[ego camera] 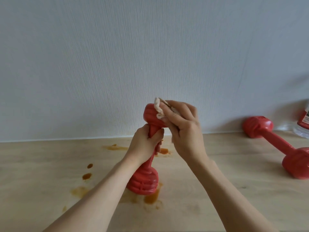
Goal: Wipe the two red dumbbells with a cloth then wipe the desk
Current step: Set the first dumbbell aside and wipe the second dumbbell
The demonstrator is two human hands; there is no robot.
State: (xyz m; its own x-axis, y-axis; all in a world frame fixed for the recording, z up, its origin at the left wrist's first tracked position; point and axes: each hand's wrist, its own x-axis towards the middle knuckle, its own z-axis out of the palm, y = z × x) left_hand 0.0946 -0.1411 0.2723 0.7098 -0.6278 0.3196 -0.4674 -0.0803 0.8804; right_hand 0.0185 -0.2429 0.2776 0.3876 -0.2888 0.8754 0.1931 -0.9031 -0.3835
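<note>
The left hand (147, 141) is gripping the handle of 1 red dumbbell (147, 180), which is standing upright on the stained desk (50, 181). The right hand (182, 129) is pressing a cloth (158, 107) against its top head, fingers curled over it. The second dumbbell (274, 144) is lying well apart, at the right.

One head-worn wide-angle view looks forward and slightly down, close over the desk (50, 190), facing the wall (117, 56) (upper two-thirds of frame); both forearms enter from the bottom edge.
</note>
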